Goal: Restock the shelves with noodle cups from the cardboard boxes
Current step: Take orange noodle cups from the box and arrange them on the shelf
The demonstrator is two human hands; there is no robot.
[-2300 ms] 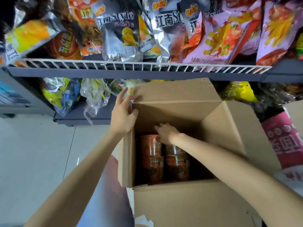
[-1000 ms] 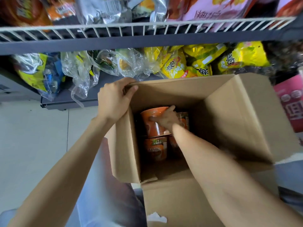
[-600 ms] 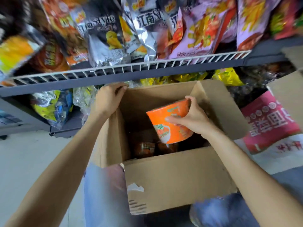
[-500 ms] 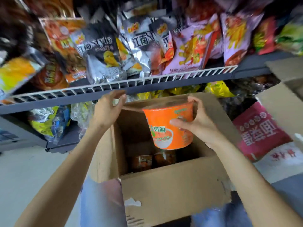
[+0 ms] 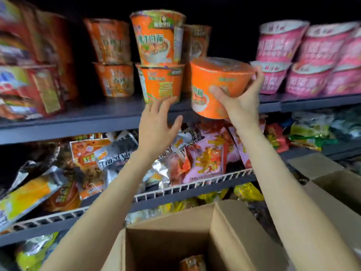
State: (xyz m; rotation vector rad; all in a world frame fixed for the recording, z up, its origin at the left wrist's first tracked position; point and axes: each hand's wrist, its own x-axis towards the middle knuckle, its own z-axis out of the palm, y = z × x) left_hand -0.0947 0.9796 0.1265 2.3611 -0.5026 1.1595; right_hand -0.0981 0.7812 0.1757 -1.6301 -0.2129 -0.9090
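Note:
My right hand (image 5: 241,102) grips an orange noodle cup (image 5: 214,83), tilted, at the front edge of the upper grey shelf (image 5: 78,120). Just left of it stand two stacked orange cups (image 5: 159,53), with more orange cups (image 5: 113,57) behind and to the left. My left hand (image 5: 158,124) is raised with fingers spread, its fingertips at the base of the lower stacked cup. The open cardboard box (image 5: 175,231) sits below, one more cup (image 5: 192,263) showing inside.
Pink noodle cups (image 5: 304,59) fill the upper shelf's right part; red packets (image 5: 29,79) stand at its left. Snack bags (image 5: 203,159) crowd the wire-fronted shelf (image 5: 195,185) below. A second cardboard box (image 5: 332,182) stands at the right.
My right hand has lifted the orange cup out of the box up to the upper shelf. My left hand has left the box flap and risen to the stacked cups.

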